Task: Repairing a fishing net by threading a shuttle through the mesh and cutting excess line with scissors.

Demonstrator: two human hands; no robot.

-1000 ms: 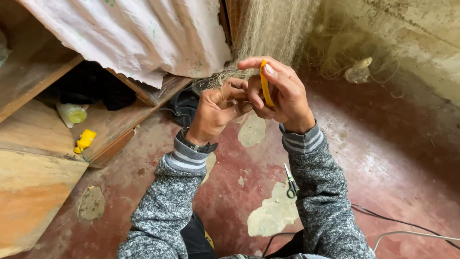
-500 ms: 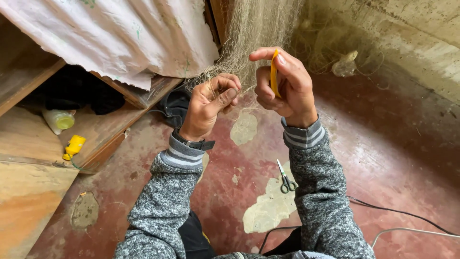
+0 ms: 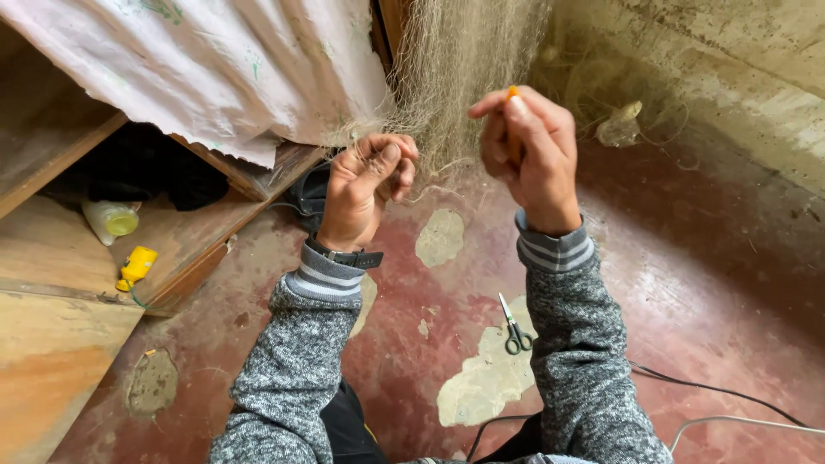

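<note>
Below the hanging fishing net (image 3: pixel 464 60), two bare hands work its lower edge. Left hand (image 3: pixel 365 185): fingers curled shut, clamped on a bunch of mesh. Right hand (image 3: pixel 528 150): fingers pressed together around an orange netting needle (image 3: pixel 513 120), just right of the net; only the needle's tip shows above the fingertips, the rest lying hidden behind them. Risk: fine strands may snag or slip from the left fist should the pull turn uneven. Scissors (image 3: pixel 514 325) lie on the red floor (image 3: pixel 687 283), well below the net.
</note>
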